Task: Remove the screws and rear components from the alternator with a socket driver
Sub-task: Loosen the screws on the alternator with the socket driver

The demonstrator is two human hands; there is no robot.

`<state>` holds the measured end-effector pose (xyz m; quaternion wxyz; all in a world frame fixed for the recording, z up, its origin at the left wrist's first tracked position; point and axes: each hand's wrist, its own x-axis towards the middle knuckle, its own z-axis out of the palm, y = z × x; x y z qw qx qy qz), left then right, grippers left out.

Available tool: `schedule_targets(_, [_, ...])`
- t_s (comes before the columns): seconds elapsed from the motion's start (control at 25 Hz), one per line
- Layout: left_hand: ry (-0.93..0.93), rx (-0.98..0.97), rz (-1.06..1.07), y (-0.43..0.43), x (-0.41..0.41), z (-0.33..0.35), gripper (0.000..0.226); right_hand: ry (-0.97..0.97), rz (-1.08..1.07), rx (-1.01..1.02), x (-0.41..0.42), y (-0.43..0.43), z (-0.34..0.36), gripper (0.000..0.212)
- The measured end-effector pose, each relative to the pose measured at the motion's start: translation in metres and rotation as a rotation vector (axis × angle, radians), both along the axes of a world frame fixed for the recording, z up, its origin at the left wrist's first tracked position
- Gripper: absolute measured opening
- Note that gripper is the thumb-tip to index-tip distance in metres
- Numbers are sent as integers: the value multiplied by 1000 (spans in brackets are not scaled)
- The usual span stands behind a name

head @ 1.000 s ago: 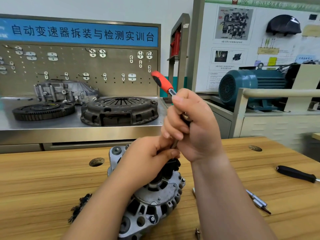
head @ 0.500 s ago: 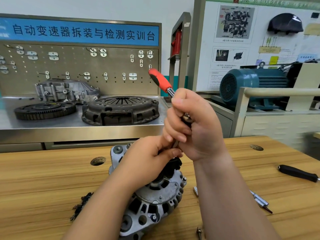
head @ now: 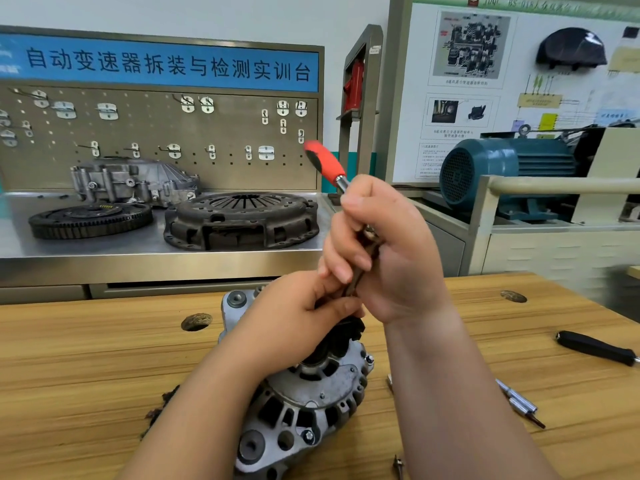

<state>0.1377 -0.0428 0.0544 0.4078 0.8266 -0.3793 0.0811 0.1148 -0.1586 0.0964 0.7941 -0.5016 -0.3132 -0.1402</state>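
A grey cast alternator (head: 311, 400) lies on the wooden bench (head: 86, 368) in front of me, its black rear part (head: 346, 332) facing up. My right hand (head: 384, 258) grips the metal shaft of a socket driver whose red handle (head: 327, 164) sticks up to the left. My left hand (head: 294, 317) curls around the driver's lower end, right over the alternator's rear part. Where the tool's tip meets the alternator is hidden by my fingers.
A black-handled tool (head: 595, 346) lies at the right. Metal bits (head: 517, 401) lie close to my right forearm, a small screw (head: 398, 464) near the front edge. Black debris (head: 159, 410) sits left of the alternator. Behind stand a clutch plate (head: 242, 220), flywheel (head: 90, 220) and blue motor (head: 502, 174).
The red handle has tilted slightly further left as my right hand worked the driver. Both hands stay in place on the tool above the alternator.
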Motion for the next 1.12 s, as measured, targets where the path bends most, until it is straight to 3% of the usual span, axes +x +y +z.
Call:
schedule_targets(0.08, [3, 24, -26, 2, 0, 1, 35, 8, 29, 20, 1, -1, -1, 24])
schedule_targets(0.12, [-5, 38, -20, 1, 1, 2, 31, 9, -85, 22, 3, 1, -3, 25])
schedule_targets(0.24, [-8, 81, -18, -1, 7, 10, 30, -65, -759, -42, 7, 12, -13, 28])
schedule_targets(0.32, [-24, 118, -43, -1, 11, 16, 39, -86, -965, -49, 8, 14, -15, 27])
schedule_targets(0.4, [-44, 138, -38, -3, 14, 13, 26, -38, -771, -20, 8, 8, -12, 24])
schedule_targets(0.48, [-51, 79, -20, -3, 15, 5, 8, 10, -320, 2, 7, 0, -6, 23])
schedule_targets(0.56, [-29, 10, -1, -2, 16, 0, 11, 7, 25, -6, 4, -7, -1, 22])
schedule_targets(0.64, [-30, -17, 10, -1, 16, -2, 15, -10, 57, -17, 4, -8, -1, 23])
schedule_targets(0.68, [-29, -27, 13, -1, 15, -2, 15, -13, -87, -31, 4, -4, -3, 24])
schedule_targets(0.8, [-27, -56, 39, -1, 9, -3, 8, -85, -822, -71, 7, 10, -12, 27])
schedule_targets(0.88, [-42, -53, 44, -2, 7, -4, 9, -69, -989, -34, 9, 15, -14, 26])
schedule_targets(0.92, [-25, -42, 37, -3, 7, -3, 10, -51, -914, -30, 9, 13, -12, 25])
schedule_targets(1.0, [-21, -11, 11, 0, 6, -4, 23, -23, -493, -22, 5, 7, -7, 22])
schedule_targets(1.08, [-30, -10, -7, 2, 6, -3, 11, -23, -63, -18, 1, 1, 0, 24])
schedule_targets(1.12, [-42, -14, -1, 2, 5, -2, 12, -21, 24, -12, 0, -1, 1, 25])
